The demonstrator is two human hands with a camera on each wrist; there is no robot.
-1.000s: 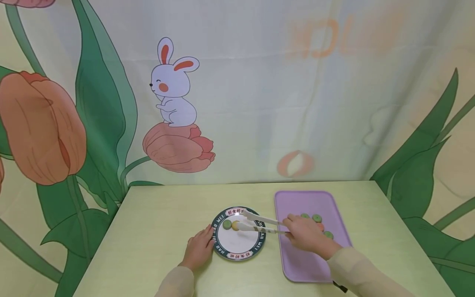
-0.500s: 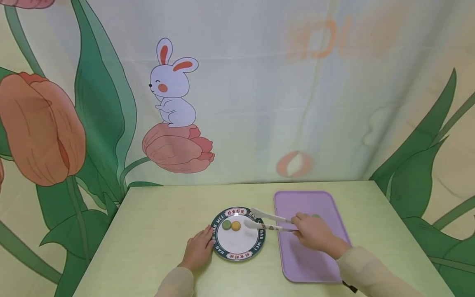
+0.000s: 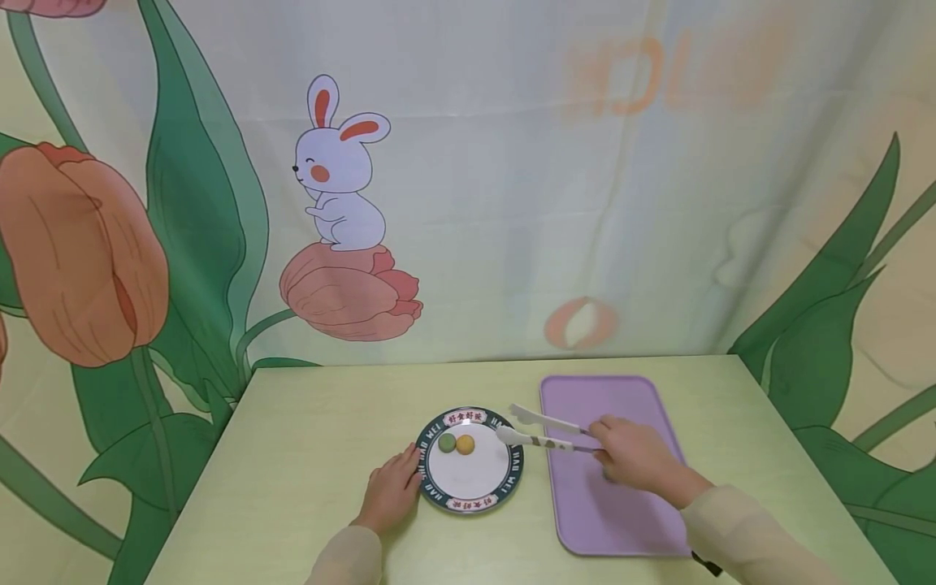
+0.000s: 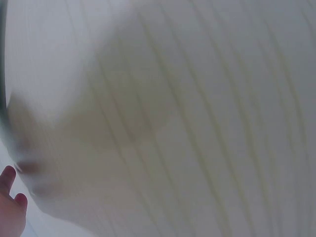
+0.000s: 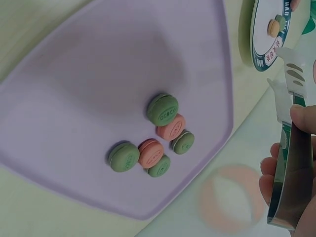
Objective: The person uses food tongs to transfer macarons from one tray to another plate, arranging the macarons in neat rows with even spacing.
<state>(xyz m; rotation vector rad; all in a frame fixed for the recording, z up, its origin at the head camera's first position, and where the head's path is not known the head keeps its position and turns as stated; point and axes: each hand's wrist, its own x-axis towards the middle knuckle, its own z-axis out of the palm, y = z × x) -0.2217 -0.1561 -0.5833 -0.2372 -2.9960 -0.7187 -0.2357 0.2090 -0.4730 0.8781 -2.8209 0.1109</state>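
My right hand (image 3: 636,455) grips metal tongs (image 3: 541,441) with pale tips, above the left side of the purple tray (image 3: 607,520). The tips are spread with nothing between them, at the plate's right rim in the head view. A green macaron (image 3: 448,443) and a yellow macaron (image 3: 465,444) lie side by side on the round plate (image 3: 471,479). My left hand (image 3: 390,490) rests at the plate's left rim with fingers extended. In the right wrist view, several green macarons (image 5: 163,109) and pink macarons (image 5: 150,153) sit clustered on the tray; my right hand hides them in the head view.
The pale yellow table (image 3: 292,439) carries plate and tray, with a strip of tabletop between them. Behind its far edge hangs a curtain (image 3: 475,203) printed with a rabbit and tulips.
The tongs have drawn back to the right, away from the yellow macaron, which stays on the plate beside the green one. My left hand has not moved.
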